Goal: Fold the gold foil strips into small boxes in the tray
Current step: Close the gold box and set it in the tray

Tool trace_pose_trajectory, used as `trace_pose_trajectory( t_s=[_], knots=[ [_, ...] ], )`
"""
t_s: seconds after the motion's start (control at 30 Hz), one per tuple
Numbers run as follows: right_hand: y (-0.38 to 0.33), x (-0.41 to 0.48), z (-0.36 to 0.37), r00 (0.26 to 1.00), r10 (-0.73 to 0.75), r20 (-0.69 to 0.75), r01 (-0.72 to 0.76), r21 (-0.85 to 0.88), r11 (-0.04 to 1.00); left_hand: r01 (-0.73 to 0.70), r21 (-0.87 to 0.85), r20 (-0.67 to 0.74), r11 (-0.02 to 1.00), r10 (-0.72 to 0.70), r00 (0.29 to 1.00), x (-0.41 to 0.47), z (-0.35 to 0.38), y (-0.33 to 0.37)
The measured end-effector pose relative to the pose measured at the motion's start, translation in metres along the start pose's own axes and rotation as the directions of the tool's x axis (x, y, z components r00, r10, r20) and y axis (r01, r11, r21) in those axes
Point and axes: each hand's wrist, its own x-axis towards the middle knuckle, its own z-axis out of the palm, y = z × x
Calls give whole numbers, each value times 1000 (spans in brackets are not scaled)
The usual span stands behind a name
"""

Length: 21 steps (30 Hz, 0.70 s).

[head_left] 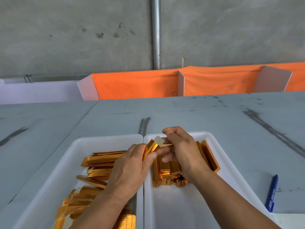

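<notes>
1. Both my hands are up over the seam where the two white trays meet. Between them is one gold foil strip (151, 147), lifted clear of the piles.
2. My left hand (132, 164) pinches the strip's lower end, with the thumb pressed on its shiny face. The fingers (171, 131) of my right hand (183, 151) are curled in close on the upper end, by the pale flap (158, 140) that is turned up there.
3. The left tray (66, 171) holds the flat strips (100, 160) waiting their turn, loosely heaped. The right tray (173, 209) holds the folded boxes (166, 172), bunched at its far half.
4. I judge the strip to be very light, thin card. It looks stiff enough to keep a crease, but a hard squeeze would dent it.
5. The foil face looks slick, so I would hold it by the edges and along the scored lines, not flat across the panel.
6. The flap is the weak spot. I would bend it at its root with the fingertips rather than tug its tip.
7. I judge this box half made: the sides are curving round and the end is not yet tucked.
8. A blue pen (272, 192) lies on the grey tabletop (198, 116) to the right, well apart from the trays.
</notes>
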Motion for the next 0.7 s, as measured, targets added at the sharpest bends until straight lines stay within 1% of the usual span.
trace_pose_trajectory(
  t_s=[0.07,0.17,0.3,0.37,0.47,0.7],
  knots=[
    [-1,1,-2,997,76,-15,-74,103,992,-10,4,10,1000,10,1000,0,0,0],
    [-1,1,-3,983,173,64,-182,190,965,-19,11,24,1000,18,1000,0,0,1],
    [1,2,-2,966,203,161,-241,268,933,-26,16,33,1000,25,999,1,-1,1],
    [2,2,-2,965,181,188,-231,289,929,-26,17,35,1000,25,999,1,-1,1],
    [3,2,-2,968,144,205,-198,273,941,-23,27,36,999,22,999,1,-1,2],
    [3,-1,1,990,65,127,-81,125,989,-16,38,39,999,14,999,1,-1,3]
  ],
)
